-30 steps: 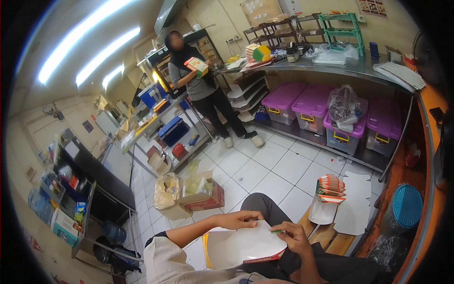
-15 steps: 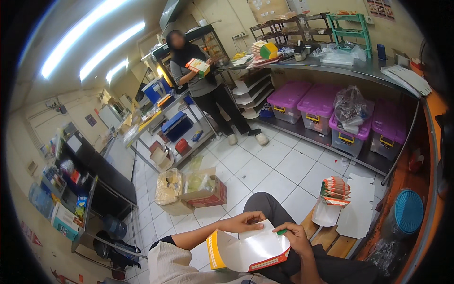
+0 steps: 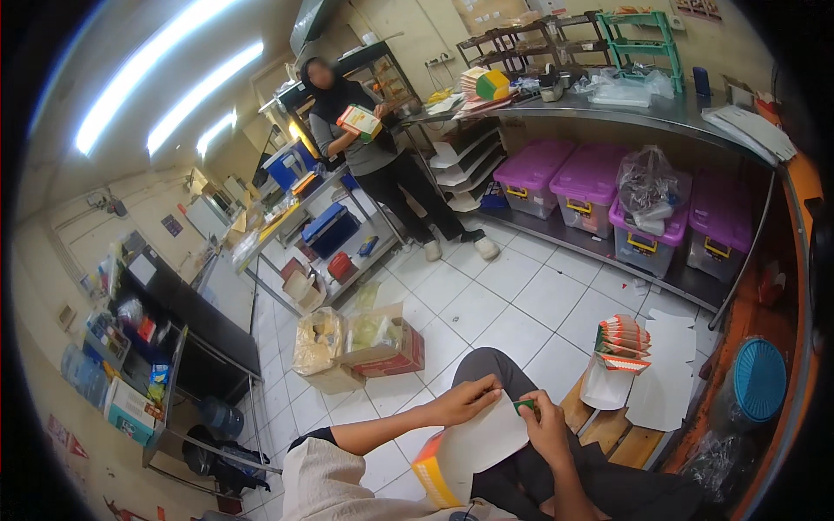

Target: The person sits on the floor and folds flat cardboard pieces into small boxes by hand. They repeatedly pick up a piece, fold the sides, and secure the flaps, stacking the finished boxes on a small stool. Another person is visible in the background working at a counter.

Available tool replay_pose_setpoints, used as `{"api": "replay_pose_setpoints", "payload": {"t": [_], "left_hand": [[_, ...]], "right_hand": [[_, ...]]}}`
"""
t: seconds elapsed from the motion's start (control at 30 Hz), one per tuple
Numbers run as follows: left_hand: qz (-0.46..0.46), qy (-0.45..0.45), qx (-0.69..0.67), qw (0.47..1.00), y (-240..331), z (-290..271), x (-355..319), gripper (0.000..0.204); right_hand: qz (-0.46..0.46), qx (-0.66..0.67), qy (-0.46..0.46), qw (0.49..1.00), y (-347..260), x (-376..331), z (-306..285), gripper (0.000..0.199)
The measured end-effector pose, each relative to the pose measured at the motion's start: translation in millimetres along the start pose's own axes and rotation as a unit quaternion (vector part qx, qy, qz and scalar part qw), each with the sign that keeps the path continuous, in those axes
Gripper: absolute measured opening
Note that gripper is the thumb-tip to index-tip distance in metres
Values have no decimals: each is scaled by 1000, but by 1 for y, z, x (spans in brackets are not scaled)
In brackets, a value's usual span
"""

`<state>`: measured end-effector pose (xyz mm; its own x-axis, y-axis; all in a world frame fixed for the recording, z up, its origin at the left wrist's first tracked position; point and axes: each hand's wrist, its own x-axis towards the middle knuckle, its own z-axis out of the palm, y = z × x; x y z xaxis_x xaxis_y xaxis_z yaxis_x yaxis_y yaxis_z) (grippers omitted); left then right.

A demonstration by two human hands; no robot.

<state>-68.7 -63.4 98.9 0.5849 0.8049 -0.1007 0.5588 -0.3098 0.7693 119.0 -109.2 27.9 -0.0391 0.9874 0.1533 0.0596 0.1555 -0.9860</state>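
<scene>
Over my lap is a partly folded food carton, white inside with orange and yellow printed outer walls. Its far edge is pinched by my left hand, fingers closed on the card. My right hand grips the right corner, where a small green flap shows between the fingers. On the wooden bench at my right stands a stack of nested orange-and-white cartons. Flat white carton blanks lie beside the stack.
A person stands across the room holding a similar carton. Two open cardboard boxes sit on the tiled floor ahead. Purple-lidded bins line the shelf under the metal counter. A blue round lid is at far right.
The carton has tilted, so its right printed wall no longer shows and its open white panel faces up more. Both hands moved slightly right and stay on it. My head view shifted a little.
</scene>
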Motion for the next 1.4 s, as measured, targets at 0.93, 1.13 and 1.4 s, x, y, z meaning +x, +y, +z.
{"api": "replay_pose_setpoints", "payload": {"t": [0.93,1.13,1.4], "left_hand": [[-31,259,-314,913,32,29,15,6],[84,434,-140,886,62,10,8,11],[49,420,-298,856,62,22,12,12]], "right_hand": [[114,398,138,900,-36,19,28,7],[27,371,86,924,-72,49,52,9],[29,362,15,931,-58,52,35,22]]}}
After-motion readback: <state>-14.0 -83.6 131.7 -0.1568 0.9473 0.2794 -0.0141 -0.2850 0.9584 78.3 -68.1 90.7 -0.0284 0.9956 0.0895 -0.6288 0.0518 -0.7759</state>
